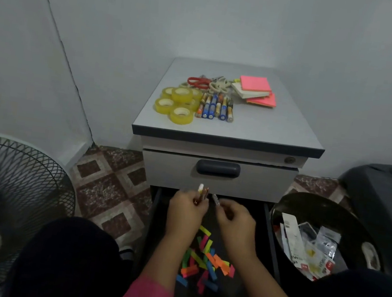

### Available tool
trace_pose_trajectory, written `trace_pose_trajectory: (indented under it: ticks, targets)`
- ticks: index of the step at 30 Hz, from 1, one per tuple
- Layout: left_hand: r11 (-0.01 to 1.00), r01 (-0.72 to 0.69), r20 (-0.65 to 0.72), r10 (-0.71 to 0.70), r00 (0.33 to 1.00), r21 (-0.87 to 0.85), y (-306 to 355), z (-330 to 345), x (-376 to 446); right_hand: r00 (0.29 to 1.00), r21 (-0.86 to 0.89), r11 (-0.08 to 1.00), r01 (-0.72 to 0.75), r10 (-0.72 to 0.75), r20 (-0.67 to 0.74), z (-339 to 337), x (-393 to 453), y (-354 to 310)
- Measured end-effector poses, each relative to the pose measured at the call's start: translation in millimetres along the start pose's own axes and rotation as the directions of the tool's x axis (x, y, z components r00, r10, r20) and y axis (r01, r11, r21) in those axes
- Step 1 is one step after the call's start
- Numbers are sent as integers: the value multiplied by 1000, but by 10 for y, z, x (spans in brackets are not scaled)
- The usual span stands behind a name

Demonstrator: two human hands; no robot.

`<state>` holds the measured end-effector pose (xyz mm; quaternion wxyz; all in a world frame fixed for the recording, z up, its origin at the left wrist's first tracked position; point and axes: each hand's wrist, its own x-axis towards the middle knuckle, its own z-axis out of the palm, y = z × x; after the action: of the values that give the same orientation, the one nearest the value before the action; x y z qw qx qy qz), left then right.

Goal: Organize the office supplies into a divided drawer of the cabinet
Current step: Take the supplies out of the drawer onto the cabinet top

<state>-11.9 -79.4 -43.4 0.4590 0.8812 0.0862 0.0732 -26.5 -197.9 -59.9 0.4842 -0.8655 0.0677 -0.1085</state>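
Supplies (216,98) atop grey cabinet (228,141)

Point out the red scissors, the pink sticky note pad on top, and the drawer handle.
red scissors (197,82): head view, on the red handle loops.
pink sticky note pad (255,83): head view, top sheet's middle.
drawer handle (217,168): head view, its dark centre.

Grey walls (208,19), patterned tile floor (109,186)

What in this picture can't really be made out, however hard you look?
Only the head view is available.
- Open drawer: its dividers are lost in darkness and behind both arms.
- Items in the left hand and right hand: small and blurred, possibly batteries.
- Scraps in the black bin: print too small to read.
- Scissors: blades hidden among other supplies.
- Fan: cut off by the left edge.
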Motion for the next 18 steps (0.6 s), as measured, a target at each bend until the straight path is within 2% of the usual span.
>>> trace_pose_trajectory:
  ticks: [3, 6, 10, 14, 18]
  targets:
    - [985, -175, -161, 173, 972, 1, 436, -338, 77, 988, 85, 987, 133, -125, -93, -175, 109, -439]
    - [945, -311, -283, 326, 902, 97, 789, -621, 235, 952, 28, 965, 262, -254, -171, -276, 274, -810]
    - [903, -339, -248, 403, 881, 263, 1003, -793, 562, 908, -125, 929, 347, -367, -205, -261, 577, -1151]
    - [846, -317, -148, 412, 899, 429, 1067, -792, 774, 925, -274, 914, 298, -348, -155, -208, 869, -1294]
    - [823, -292, -142, 405, 903, 488, 1080, -751, 779, 935, -354, 894, 275, -334, -119, -211, 978, -1307]
